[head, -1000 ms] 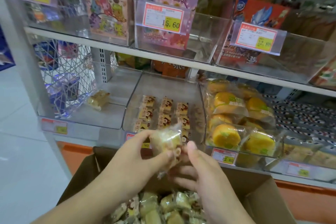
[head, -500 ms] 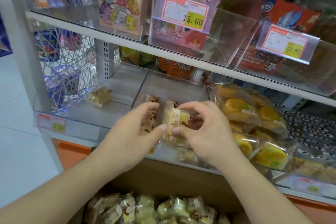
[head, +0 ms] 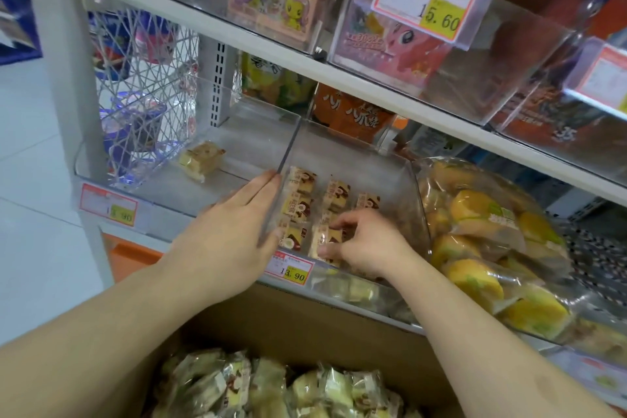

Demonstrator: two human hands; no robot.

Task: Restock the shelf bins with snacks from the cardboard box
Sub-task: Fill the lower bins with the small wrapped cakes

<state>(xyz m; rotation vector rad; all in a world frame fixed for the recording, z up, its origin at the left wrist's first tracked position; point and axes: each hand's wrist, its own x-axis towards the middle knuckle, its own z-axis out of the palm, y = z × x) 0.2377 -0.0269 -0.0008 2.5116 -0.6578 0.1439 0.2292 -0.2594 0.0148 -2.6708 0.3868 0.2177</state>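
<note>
I've got the right hand (head: pixel 368 243) down inside the middle clear bin (head: pixel 400 176), fingers curled and pinching a wrapped snack cake (head: pixel 327 241) at the near end of the centre row. It sits just beside the near-left cake (head: pixel 294 238), with more cakes lined up in three short rows running to the far side of the bin. The left hand (head: pixel 234 234) lies flat along the outside of that bin's left wall, fingers straight and together, fingertips (head: pixel 268 177) touching the divider edge; it carries nothing. In the left bin (head: pixel 169 187) one lone wrapped cake (head: pixel 202 159) sits well apart from everything, toward the far side. Nearest to me, the cardboard box (head: pixel 305 322) stands open below the shelf, packed with more wrapped snacks (head: pixel 271 387). To the right, bags of yellow cakes (head: pixel 488 248) fill the next bin. A price tag (head: pixel 293 270) reading 13.90 hangs on the middle bin's front lip.
</note>
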